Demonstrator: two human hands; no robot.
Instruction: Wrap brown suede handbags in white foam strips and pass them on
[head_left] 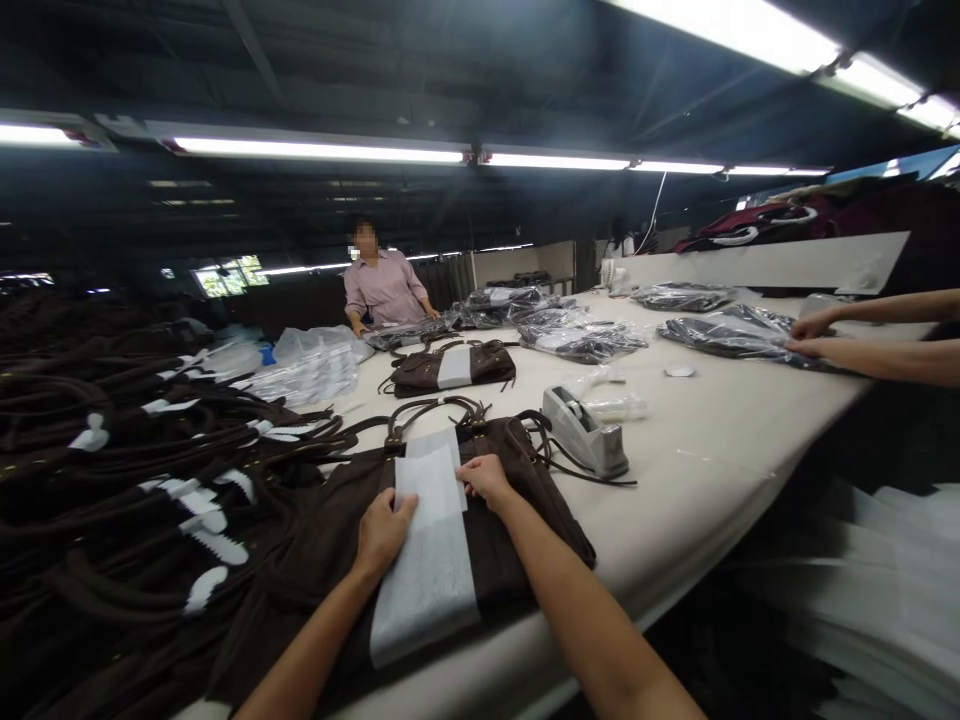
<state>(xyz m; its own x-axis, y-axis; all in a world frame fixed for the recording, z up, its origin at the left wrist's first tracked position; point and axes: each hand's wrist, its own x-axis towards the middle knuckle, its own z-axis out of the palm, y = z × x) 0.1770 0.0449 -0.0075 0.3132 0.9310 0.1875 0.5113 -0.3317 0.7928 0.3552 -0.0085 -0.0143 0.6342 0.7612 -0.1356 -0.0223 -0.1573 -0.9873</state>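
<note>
A dark brown handbag [517,470] lies flat on the table in front of me, its handles pointing away. A white packing-foam strip [427,580] runs across its middle, with one end overlapping near the handles. My left hand [384,530] grips the strip's left edge, thumb on top. At the right edge, my right hand [484,480] pinches the strip between thumb and fingers. A grey tape dispenser [585,435] stands just beyond the bag's right side.
Many brown bags [112,500] with white-wrapped parts are heaped at left. Another wrapped bag [454,368] lies ahead, near plastic-packed bags [581,340]. A person [386,285] stands across the table. Someone else's hands [814,335] hold a packed bag [727,332] at right.
</note>
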